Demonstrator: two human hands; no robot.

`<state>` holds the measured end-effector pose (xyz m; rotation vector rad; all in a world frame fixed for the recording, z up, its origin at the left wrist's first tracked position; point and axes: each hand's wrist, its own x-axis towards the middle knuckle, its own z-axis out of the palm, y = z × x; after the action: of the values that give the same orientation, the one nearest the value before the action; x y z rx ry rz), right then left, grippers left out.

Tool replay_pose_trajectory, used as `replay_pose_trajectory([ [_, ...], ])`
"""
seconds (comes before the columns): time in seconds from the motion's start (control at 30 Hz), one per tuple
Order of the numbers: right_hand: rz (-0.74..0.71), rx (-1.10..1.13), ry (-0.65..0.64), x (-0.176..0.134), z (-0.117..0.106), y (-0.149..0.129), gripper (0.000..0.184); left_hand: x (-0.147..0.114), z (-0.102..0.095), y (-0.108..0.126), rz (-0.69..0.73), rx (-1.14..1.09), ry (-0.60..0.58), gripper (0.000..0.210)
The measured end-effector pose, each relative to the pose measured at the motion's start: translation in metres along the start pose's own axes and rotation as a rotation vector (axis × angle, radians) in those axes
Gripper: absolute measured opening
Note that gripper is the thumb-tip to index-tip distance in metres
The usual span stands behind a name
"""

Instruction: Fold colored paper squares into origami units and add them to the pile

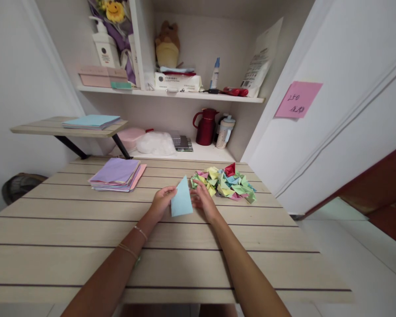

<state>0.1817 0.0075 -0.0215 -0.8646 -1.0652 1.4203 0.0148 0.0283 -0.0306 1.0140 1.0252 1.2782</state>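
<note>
A light blue piece of folded paper (182,199) with a pointed top is raised above the slatted table. My left hand (163,200) pinches its left edge between thumb and fingers. Close by the paper's right edge is my right hand (203,200), its fingers apart and slightly curled; whether the fingertips touch the paper is hard to see. Just beyond that hand lies a heap of small folded paper pieces (222,182) in green, yellow, pink and blue, with a red one (230,170) at the back. To the left rests a stack of square paper sheets (115,175), purple on top.
A small raised shelf (49,125) at the back left carries blue sheets (91,121). Behind the table stand a dark red jug (206,127), a pale bottle (225,132) and a white plastic bag (156,143). A pink note (298,100) sticks to the right-hand panel.
</note>
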Motion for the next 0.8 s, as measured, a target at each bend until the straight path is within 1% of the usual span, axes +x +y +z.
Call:
replay_pose_trajectory([
  [0.03, -0.063, -0.094, -0.029, -0.002, 0.0, -0.002, 0.062, 0.001, -0.001, 0.0, -0.012, -0.041, 0.037, 0.033],
  [0.1, -0.169, -0.328, -0.134, -0.008, 0.0, -0.005, 0.085, 0.002, -0.002, 0.001, -0.022, -0.111, 0.076, 0.032],
  [0.13, -0.215, -0.438, -0.19, -0.01, 0.001, -0.006, 0.09, 0.001, -0.002, 0.001, -0.018, -0.137, 0.089, 0.031],
  [0.17, -0.263, -0.538, -0.238, -0.011, 0.001, -0.007, 0.089, 0.0, -0.002, 0.002, -0.014, -0.157, 0.096, 0.031],
  [0.2, -0.31, -0.619, -0.267, -0.012, 0.002, -0.006, 0.082, -0.001, -0.001, 0.003, -0.013, -0.171, 0.095, 0.031],
  [0.27, -0.398, -0.714, -0.254, -0.01, 0.001, -0.004, 0.059, -0.003, 0.001, 0.006, -0.017, -0.189, 0.081, 0.032],
  [0.33, -0.45, -0.729, -0.202, -0.007, -0.001, 0.0, 0.036, -0.005, 0.003, 0.008, -0.015, -0.197, 0.053, 0.035],
  [0.4, -0.473, -0.679, -0.12, -0.002, -0.004, 0.004, 0.026, -0.006, 0.004, 0.011, -0.011, -0.2, 0.021, 0.033],
  [0.5, -0.46, -0.614, -0.04, 0.001, -0.008, 0.006, 0.024, -0.005, 0.004, 0.013, -0.012, -0.198, 0.001, 0.027],
  [0.63, -0.391, -0.596, -0.084, 0.002, -0.008, 0.006, 0.027, -0.004, 0.001, 0.011, -0.024, -0.143, -0.023, 0.039],
  [0.7, -0.362, -0.587, -0.095, 0.002, -0.007, 0.007, 0.025, -0.004, 0.0, 0.01, -0.015, -0.067, -0.026, 0.044],
  [0.8, -0.343, -0.541, -0.01, 0.003, -0.007, 0.008, 0.019, -0.004, 0.002, 0.009, -0.009, 0.008, -0.028, 0.042],
])
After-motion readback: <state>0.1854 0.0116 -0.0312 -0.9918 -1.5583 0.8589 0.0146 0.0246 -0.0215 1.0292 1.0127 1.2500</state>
